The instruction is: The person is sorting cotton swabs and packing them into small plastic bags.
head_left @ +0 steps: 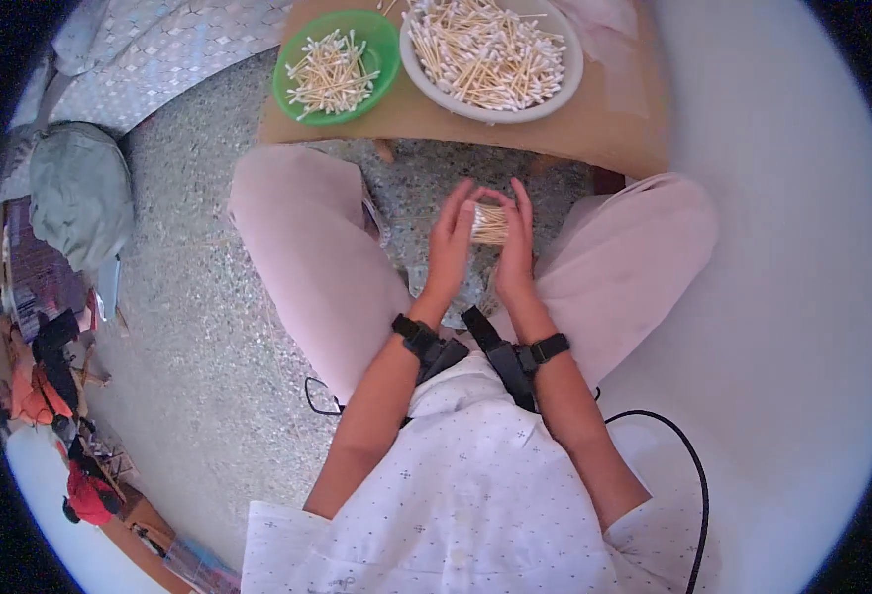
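Between my two palms, above the gap between my knees, lies a bundle of cotton swabs [488, 225] with its sticks running crosswise. My left hand [452, 230] presses on the white-tipped end of the bundle, its fingertips slightly blurred. At the opposite end, my right hand [517, 233] cups the bundle with its fingers curved over. A green bowl [381, 69] ahead to the left holds loose cotton swabs [332, 74]. Beside it stands a larger white bowl [572, 61], heaped with many more swabs [490, 54].
Both bowls rest on a low brown table [594, 124] just beyond my knees. A grey-green bag [79, 193] sits on the speckled floor [193, 238] at the left, with assorted clutter below it. A black cable [688, 455] curves past my right side.
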Motion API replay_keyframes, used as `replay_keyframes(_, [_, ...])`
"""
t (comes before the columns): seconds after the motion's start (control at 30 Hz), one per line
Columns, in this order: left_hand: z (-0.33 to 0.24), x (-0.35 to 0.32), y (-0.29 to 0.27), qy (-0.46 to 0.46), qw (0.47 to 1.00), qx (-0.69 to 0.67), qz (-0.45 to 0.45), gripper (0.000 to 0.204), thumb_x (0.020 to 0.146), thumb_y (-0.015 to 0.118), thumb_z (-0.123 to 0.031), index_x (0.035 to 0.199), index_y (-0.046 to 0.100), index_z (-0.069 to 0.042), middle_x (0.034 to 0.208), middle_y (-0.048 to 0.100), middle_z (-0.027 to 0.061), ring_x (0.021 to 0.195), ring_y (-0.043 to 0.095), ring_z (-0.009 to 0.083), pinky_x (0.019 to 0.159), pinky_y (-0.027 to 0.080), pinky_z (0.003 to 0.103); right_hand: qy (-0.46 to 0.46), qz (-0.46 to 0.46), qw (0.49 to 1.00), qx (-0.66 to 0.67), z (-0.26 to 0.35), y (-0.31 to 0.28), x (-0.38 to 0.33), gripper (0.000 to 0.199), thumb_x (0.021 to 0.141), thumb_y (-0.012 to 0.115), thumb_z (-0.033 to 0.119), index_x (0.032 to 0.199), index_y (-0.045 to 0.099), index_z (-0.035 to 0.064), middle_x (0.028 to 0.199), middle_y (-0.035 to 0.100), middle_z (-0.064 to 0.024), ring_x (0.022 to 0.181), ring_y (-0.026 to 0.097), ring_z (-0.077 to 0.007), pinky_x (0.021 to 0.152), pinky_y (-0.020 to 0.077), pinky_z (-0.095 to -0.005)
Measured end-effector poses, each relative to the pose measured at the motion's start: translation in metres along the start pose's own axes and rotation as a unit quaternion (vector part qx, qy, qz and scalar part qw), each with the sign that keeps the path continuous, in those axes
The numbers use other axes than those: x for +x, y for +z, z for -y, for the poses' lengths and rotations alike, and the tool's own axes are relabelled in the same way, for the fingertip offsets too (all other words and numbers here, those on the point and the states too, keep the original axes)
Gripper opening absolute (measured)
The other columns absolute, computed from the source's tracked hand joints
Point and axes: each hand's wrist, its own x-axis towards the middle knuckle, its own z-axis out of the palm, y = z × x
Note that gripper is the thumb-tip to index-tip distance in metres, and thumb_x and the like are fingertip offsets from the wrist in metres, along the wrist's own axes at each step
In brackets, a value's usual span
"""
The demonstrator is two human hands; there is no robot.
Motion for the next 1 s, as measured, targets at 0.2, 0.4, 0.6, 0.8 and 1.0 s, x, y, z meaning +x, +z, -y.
replay_keyframes(0.2, [0.017,0.005,-0.007,-0.099,0.977,-0.184,0.045,0.044,0.1,0.038,-0.033,0.128,0.049,-0.001,0.121,0.058,0.0114,0.109,0.055,0.016,0.095,0.041,0.03,-0.01,0.003,0.997,0.072,0.025,0.013,0.0,0.052,0.1,0.033,0.031,0.145,0.025,0.0064,0.142,0.039,-0.0143,0.132,0.034,-0.0242,0.109,0.0262,-0.0344])
replay_keyframes(0.4, [0.022,0.008,-0.007,-0.214,0.927,-0.306,0.002,0.05,0.1,0.033,-0.042,0.126,0.05,-0.003,0.119,0.058,0.0112,0.106,0.057,0.0219,0.092,0.046,0.036,-0.15,0.121,0.949,-0.25,0.03,0.011,-0.002,0.048,0.1,0.028,0.033,0.137,0.041,0.004,0.141,0.042,-0.0127,0.134,0.031,-0.0313,0.111,0.0198,-0.0409])
replay_keyframes(0.6, [0.017,-0.004,-0.002,-0.202,0.933,-0.297,0.022,0.053,0.1,0.031,-0.041,0.128,0.046,0.001,0.123,0.056,0.0124,0.11,0.055,0.0201,0.094,0.044,0.033,-0.306,0.049,0.883,-0.352,0.07,0.02,-0.005,0.049,0.099,0.028,0.035,0.131,0.048,0.0037,0.137,0.046,-0.0122,0.133,0.032,-0.0362,0.112,0.0145,-0.0464])
replay_keyframes(0.8, [0.026,-0.003,-0.006,-0.165,0.943,-0.281,0.064,0.053,0.102,0.028,-0.037,0.133,0.04,0.004,0.135,0.046,0.018,0.12,0.049,0.0231,0.103,0.036,0.036,-0.193,0.114,0.87,-0.439,0.03,0.013,-0.01,0.04,0.095,0.041,0.022,0.125,0.052,-0.0009,0.136,0.047,-0.0159,0.129,0.036,-0.0392,0.111,0.0225,-0.0454])
replay_keyframes(1.0, [0.029,-0.008,0.005,-0.174,0.918,-0.353,0.052,0.049,0.102,0.029,-0.034,0.131,0.042,0.004,0.133,0.047,0.0167,0.119,0.049,0.0225,0.101,0.038,0.036,-0.355,-0.107,0.84,-0.396,0.084,0.021,-0.011,0.038,0.094,0.045,0.019,0.126,0.051,0.0013,0.133,0.048,-0.0194,0.126,0.041,-0.0364,0.107,0.0297,-0.0434])
